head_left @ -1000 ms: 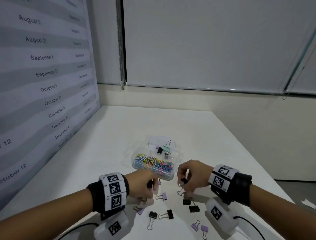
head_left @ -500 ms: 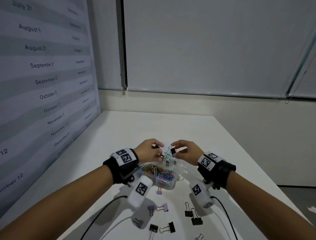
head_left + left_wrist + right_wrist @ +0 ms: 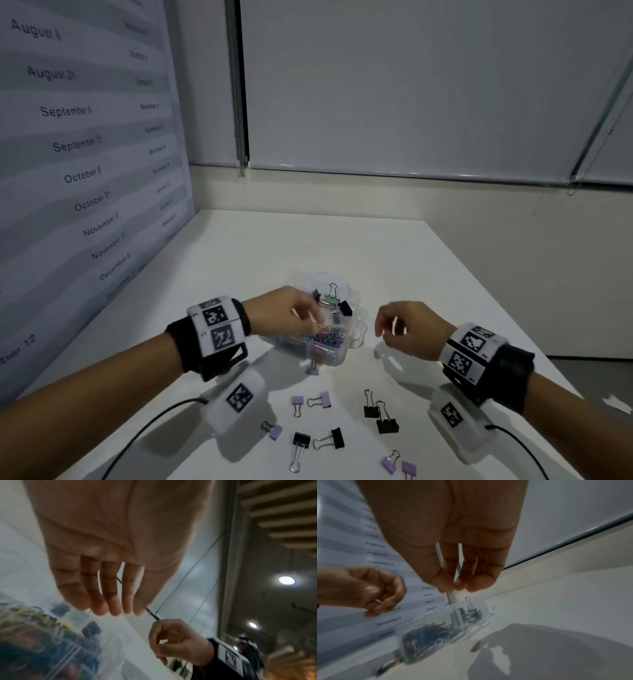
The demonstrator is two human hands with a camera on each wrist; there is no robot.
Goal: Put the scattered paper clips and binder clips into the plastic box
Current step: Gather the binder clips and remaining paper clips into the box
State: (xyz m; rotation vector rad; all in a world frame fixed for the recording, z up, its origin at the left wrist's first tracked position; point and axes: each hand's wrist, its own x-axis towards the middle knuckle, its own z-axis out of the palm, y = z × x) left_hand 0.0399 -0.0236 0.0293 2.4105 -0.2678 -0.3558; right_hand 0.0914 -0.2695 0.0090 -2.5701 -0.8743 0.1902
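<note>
Both hands hovering empty, fingers loosely curled: left hand (image 3: 291,313) over the clear plastic box (image 3: 337,354), right hand (image 3: 409,329) just right of it. Binder clips (image 3: 387,425) lying scattered on the near tabletop (image 3: 239,260) (paper clips sitting in box).

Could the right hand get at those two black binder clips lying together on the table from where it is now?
Probably yes. The right hand hangs empty beside the plastic box, and the two black binder clips lie on the bare table just nearer the person, with nothing between them and the hand.
</note>
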